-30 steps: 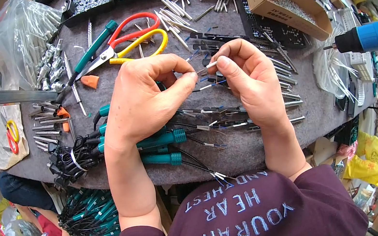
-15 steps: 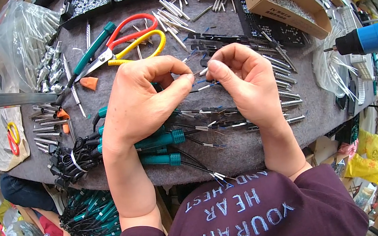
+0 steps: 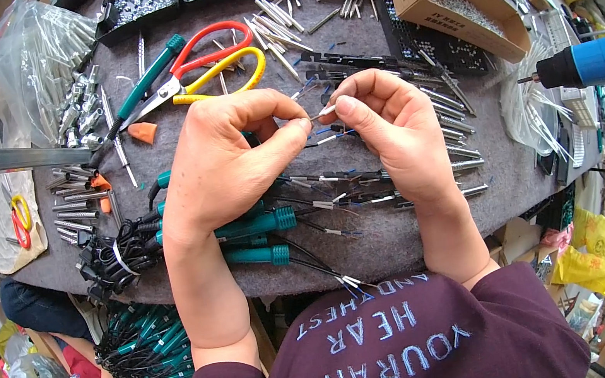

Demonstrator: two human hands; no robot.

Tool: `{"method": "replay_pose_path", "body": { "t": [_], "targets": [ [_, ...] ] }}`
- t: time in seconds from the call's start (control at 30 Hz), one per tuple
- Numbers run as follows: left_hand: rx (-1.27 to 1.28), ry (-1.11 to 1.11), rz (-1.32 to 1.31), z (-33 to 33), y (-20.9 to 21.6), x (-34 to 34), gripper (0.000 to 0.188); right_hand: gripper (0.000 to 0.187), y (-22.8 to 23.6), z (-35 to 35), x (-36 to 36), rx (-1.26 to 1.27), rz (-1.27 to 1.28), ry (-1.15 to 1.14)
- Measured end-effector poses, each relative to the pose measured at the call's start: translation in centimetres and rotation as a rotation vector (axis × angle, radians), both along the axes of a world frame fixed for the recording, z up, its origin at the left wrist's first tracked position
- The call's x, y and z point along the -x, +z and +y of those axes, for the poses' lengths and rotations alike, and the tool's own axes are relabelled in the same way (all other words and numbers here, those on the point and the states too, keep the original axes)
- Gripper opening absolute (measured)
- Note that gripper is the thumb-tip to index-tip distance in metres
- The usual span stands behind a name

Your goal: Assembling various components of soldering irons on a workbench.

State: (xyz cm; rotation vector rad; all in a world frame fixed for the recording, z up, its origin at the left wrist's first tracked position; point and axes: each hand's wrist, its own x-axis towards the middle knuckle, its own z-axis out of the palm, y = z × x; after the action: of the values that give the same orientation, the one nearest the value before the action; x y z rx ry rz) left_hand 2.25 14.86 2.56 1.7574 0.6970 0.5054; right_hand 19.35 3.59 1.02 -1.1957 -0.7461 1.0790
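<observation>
My left hand [image 3: 236, 160] and my right hand [image 3: 387, 129] meet above the grey felt mat [image 3: 403, 236], fingertips almost touching. Between them they pinch a thin wire end with a small white sleeve [image 3: 322, 113]; blue and dark wire leads [image 3: 330, 138] trail below the fingers. Under my left wrist lie green tool handles [image 3: 253, 227] with black cords, bundled at the left [image 3: 113, 256]. Their stripped wire ends [image 3: 352, 283] reach the mat's near edge.
Red and yellow scissors [image 3: 214, 65] and a green-handled tool [image 3: 145, 79] lie at the back left. Metal tubes [image 3: 78, 207] sit at the left, a cardboard box [image 3: 454, 2] at the back right, a blue power tool [image 3: 589, 64] at the right. More green handles [image 3: 147, 353] hang below the table.
Both hands have shifted slightly lower and closer together, and the fingers have re-gripped the small wire end. Nothing else on the mat has moved.
</observation>
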Motion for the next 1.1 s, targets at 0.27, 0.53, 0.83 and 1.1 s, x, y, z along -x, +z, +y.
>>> {"method": "replay_pose_path", "body": {
  "t": [0.27, 0.53, 0.83, 1.1],
  "targets": [
    [0.014, 0.017, -0.015, 0.0, 0.1, 0.2, 0.012, 0.011, 0.8, 0.0, -0.1, 0.039, -0.009, 0.005],
    [0.028, 0.012, 0.008, 0.0, 0.4, 0.1, 0.012, 0.013, 0.4, 0.0, 0.0, -0.011, -0.019, -0.015],
    [0.033, 0.009, 0.031, 0.0, 0.4, 0.0, 0.013, 0.015, 0.4, -0.2, 0.3, 0.049, -0.113, -0.013],
    [-0.108, -0.155, 0.049, 1.0, -0.2, 1.1, 0.025, 0.015, 0.0, -0.1, 0.2, 0.189, -0.412, 0.024]
  ]
}}
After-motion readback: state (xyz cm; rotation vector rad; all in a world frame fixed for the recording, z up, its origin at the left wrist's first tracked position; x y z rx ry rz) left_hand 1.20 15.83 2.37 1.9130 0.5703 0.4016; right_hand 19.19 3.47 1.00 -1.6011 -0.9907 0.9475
